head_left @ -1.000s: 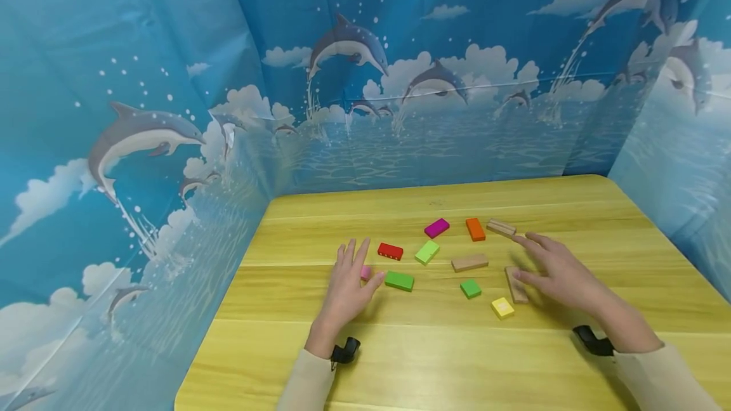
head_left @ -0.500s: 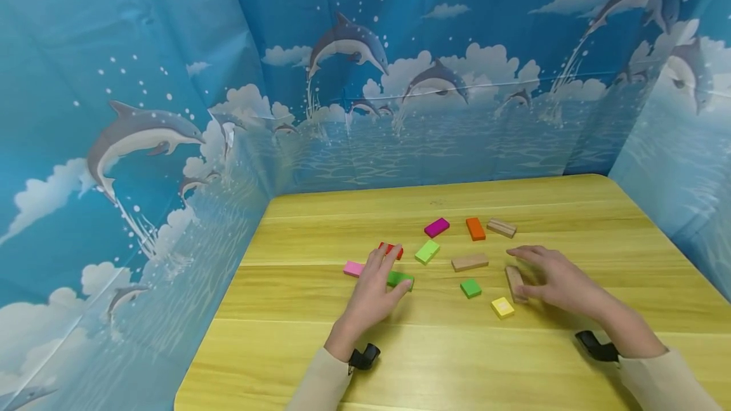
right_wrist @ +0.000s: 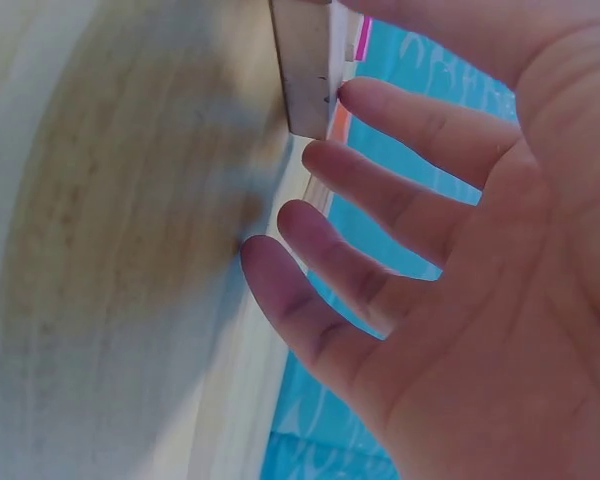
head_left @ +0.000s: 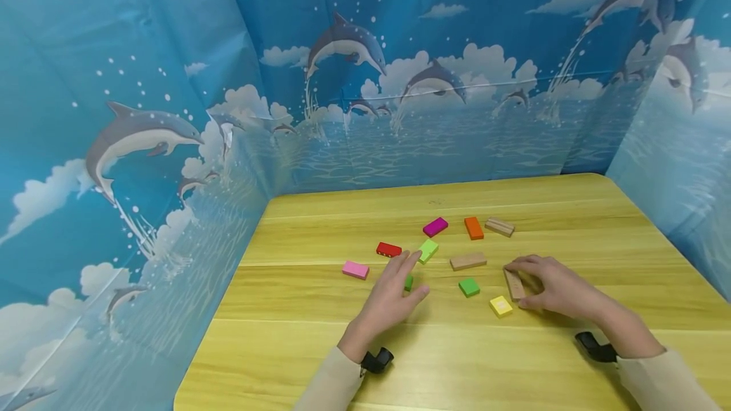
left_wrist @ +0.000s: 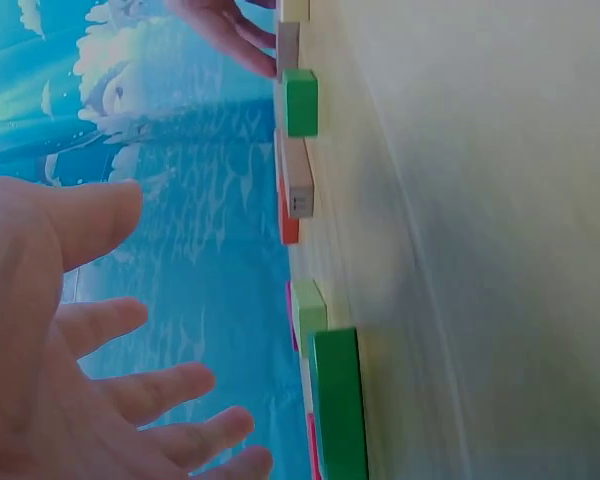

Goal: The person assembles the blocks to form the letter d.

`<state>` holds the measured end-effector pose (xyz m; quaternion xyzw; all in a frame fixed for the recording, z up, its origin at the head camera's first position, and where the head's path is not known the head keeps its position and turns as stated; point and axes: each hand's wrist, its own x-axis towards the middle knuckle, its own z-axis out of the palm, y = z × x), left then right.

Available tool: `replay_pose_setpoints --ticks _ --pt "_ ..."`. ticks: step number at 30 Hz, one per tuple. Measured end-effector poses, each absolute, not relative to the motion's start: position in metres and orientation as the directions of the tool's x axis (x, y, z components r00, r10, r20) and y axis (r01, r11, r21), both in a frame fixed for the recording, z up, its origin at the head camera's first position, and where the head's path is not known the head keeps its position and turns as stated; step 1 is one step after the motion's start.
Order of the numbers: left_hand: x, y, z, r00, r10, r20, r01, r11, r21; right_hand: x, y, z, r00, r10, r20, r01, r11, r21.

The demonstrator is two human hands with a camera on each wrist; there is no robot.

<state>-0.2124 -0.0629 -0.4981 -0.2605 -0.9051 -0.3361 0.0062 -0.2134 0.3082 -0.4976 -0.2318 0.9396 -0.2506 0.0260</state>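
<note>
My right hand (head_left: 556,287) is at a plain wooden block (head_left: 513,283) on the right of the table, its thumb at the near end and its index finger at the far end. In the right wrist view that wooden block (right_wrist: 308,70) sits between thumb and index finger, while the other fingers are spread. Over a long green block (head_left: 408,283) hovers my left hand (head_left: 388,300), covering most of it. The left wrist view has the left hand (left_wrist: 110,350) with fingers apart and nothing in them, beside the long green block (left_wrist: 338,405).
Around the hands lie a pink block (head_left: 356,270), red block (head_left: 389,249), light green block (head_left: 428,250), magenta block (head_left: 435,227), orange block (head_left: 473,228), small green block (head_left: 469,287), yellow block (head_left: 500,306) and two more wooden blocks (head_left: 468,261). A dolphin-print curtain (head_left: 445,144) surrounds the table.
My left hand has moved right, from over the pink block to over the long green one. The right hand's fingers have closed in on the ends of the wooden block.
</note>
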Motion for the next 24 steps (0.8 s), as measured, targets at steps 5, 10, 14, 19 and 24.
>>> replay_pose_setpoints --ticks 5,10,14,19,24 --pt "-0.211 -0.058 -0.497 -0.855 0.484 0.186 0.486 0.621 0.615 -0.214 0.308 -0.5 -0.897 -0.436 0.067 -0.415 0.781 -0.467" --pt "-0.21 -0.055 -0.496 -0.853 0.489 0.181 0.486 0.62 0.615 -0.216 0.308 -0.502 -0.904 -0.421 0.076 -0.407 0.79 -0.46" --pt "-0.21 -0.053 -0.496 -0.849 0.497 0.179 0.489 0.61 0.624 -0.216 0.309 -0.504 -0.909 -0.408 0.081 -0.398 0.794 -0.461" --pt "-0.21 -0.049 -0.496 -0.839 0.509 0.193 0.501 0.585 0.637 -0.217 0.308 -0.502 -0.914 -0.397 0.083 -0.388 0.797 -0.463" --pt "-0.211 -0.047 -0.496 -0.828 0.522 0.204 0.514 0.561 0.648 -0.218 0.306 -0.496 -0.918 -0.387 0.09 -0.383 0.803 -0.457"
